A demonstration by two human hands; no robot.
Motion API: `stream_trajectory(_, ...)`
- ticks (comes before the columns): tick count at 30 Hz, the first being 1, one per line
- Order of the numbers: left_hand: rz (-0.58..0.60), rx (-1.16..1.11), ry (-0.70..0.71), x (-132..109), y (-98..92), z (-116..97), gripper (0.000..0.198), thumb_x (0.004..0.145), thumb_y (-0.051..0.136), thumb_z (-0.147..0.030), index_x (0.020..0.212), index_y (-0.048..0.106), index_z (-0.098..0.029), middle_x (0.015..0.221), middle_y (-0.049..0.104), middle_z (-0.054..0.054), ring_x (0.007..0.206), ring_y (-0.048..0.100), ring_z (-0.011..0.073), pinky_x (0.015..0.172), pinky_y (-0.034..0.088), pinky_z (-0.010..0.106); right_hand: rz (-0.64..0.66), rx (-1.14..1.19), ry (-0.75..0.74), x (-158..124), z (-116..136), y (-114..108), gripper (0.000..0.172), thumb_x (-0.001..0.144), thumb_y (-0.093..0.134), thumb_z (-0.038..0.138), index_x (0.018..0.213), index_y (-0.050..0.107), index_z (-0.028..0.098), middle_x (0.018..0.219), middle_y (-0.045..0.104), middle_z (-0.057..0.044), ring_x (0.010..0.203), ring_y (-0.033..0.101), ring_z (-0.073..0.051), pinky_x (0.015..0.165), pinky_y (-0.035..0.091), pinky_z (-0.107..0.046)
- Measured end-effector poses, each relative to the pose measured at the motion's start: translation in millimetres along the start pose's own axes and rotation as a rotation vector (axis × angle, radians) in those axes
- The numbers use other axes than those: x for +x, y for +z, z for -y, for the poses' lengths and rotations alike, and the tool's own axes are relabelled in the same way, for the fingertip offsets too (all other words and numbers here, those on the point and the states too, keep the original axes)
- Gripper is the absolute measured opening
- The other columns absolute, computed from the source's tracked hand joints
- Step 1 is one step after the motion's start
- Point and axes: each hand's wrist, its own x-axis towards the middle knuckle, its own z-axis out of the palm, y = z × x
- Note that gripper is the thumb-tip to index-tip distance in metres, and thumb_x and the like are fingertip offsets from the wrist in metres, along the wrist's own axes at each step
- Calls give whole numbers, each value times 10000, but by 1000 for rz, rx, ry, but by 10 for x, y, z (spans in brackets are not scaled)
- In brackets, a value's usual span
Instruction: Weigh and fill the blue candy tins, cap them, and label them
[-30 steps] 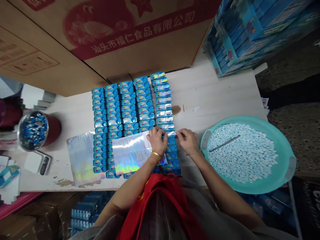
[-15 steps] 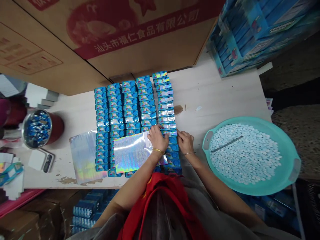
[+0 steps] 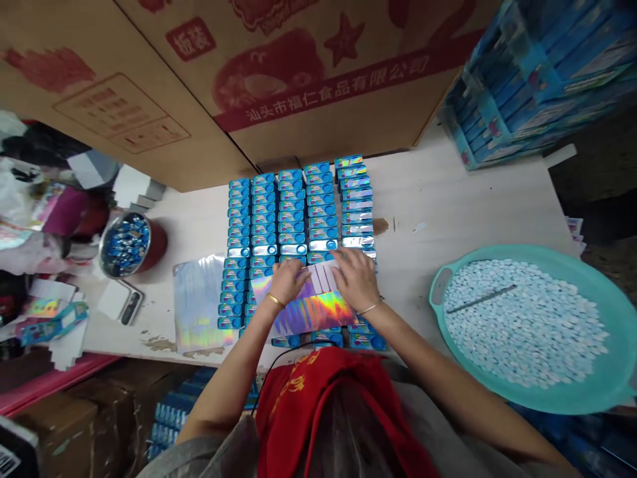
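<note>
A shiny holographic sticker sheet [image 3: 311,315] lies tilted over the near part of the rows of small blue tins [image 3: 292,216]. Bare white strips show along its upper part, between my hands. My left hand [image 3: 288,284] grips the upper left edge of the sheet, thumb towards the white strips. At the sheet's upper right, my right hand [image 3: 357,279] has its fingers bent over the edge and its thumb near the strips; whether a single sticker is between them is hidden. In the rightmost row, many tins carry shiny strips on top, while the nearest tins are partly covered.
A second holographic sheet [image 3: 199,305] lies left of the tins. To the right stands a turquoise basin [image 3: 620,372] of pale tablets with a thin stick on them. A metal pot [image 3: 158,242] of wrapped pieces and a small scale [image 3: 130,307] are left. Large cartons [image 3: 318,136] stand behind.
My right hand has moved from the side of the rightmost tin row onto the sheet. My left hand has left the tin and now grips the sheet, which has turned and shifted. The view has shifted left.
</note>
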Motion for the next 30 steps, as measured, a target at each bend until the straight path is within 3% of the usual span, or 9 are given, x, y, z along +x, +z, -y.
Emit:
stream_trajectory(5,-48,-29,114,-94,-50,-42,239,924,410,-327,1066,572,-222,991,641,54,950,545,216,786,322,350,223,8,-26,181,238,223,297,926,351,283,892,633,195,885,668,-84,901,499,-237,833,249,-385)
stream_trajectory(9,-175,126,164,-135,10,-18,232,915,421,-280,1038,613,-237,1104,621,75,1002,513,238,820,311,388,249,19,0,237,155,333,260,916,386,267,827,621,198,873,691,-60,852,518,-219,740,241,-352)
stream_trajectory(14,-270,136,198,-194,200,-34,202,885,456,-196,1008,613,-225,1184,598,69,1038,492,243,843,312,396,258,11,30,249,91,393,242,904,420,269,780,616,203,847,696,-47,840,535,-212,722,240,-345)
stream_trajectory(19,-277,27,175,-533,176,-226,109,868,489,-215,868,595,-191,1035,633,79,919,517,223,766,327,362,231,-5,44,227,66,447,271,910,401,275,793,628,187,844,689,-80,844,533,-234,752,257,-367)
stream_trajectory(21,-295,-120,135,-705,71,-328,91,860,511,-242,813,567,-188,868,633,57,834,526,198,754,327,350,222,-7,34,218,67,445,282,915,388,292,851,640,183,864,685,-91,872,530,-247,788,266,-384)
stream_trajectory(24,-423,-543,-60,-826,-111,-459,126,827,572,-277,752,523,-189,733,579,9,745,524,151,750,349,317,131,53,9,168,81,358,333,919,370,376,1025,624,189,1006,663,-105,985,512,-264,877,275,-410)
stream_trajectory(26,-501,-923,-219,-779,-200,-530,173,780,630,-306,741,506,-191,722,553,-8,709,519,126,708,375,278,-5,206,17,85,96,237,415,916,330,458,1085,604,197,1081,633,-108,1053,497,-263,919,294,-416)
stream_trajectory(28,-498,-1267,-322,-665,-243,-601,240,712,690,-323,723,490,-190,709,533,-22,677,511,107,662,388,243,-99,426,60,-42,112,89,501,909,264,527,1057,614,201,1070,627,-102,1056,510,-251,919,339,-405)
stream_trajectory(30,-443,-1482,-372,-534,-234,-688,294,649,735,-323,705,480,-186,679,516,-39,637,497,87,635,389,219,-69,627,153,-193,127,-53,517,891,268,564,1007,622,206,1017,636,-83,1001,546,-236,886,387,-383)
